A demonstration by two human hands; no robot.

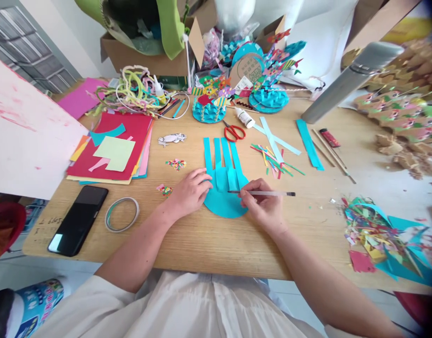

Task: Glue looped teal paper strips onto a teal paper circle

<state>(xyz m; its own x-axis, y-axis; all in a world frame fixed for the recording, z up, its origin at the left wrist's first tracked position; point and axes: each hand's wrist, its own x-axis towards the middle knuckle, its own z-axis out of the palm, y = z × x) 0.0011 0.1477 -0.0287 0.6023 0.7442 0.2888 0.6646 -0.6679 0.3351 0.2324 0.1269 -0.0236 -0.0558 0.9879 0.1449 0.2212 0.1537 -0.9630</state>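
Note:
A blue paper cutout [227, 206] lies on the table, rounded at the bottom, with several long strips running up from it. My left hand [192, 190] rests palm down at its left edge, fingertips touching the paper, fingers lightly bent and holding nothing. A slim grey pen-like stick [268, 193] with a dark end is pinched in my right hand [264, 205]. Its dark tip touches the cutout at the base of the strips. Just beyond the strips lie red-handled scissors [234, 132] and a white glue bottle [244, 118].
Left are a phone [78, 220], a tape roll [122, 214] and stacked coloured paper [140, 126]. Thin paper strips [277, 159] lie right of the cutout. A grey cylinder [352, 82] stands farther right, above paper scraps [374, 234]. Finished blue paper crafts [208, 112] stand behind.

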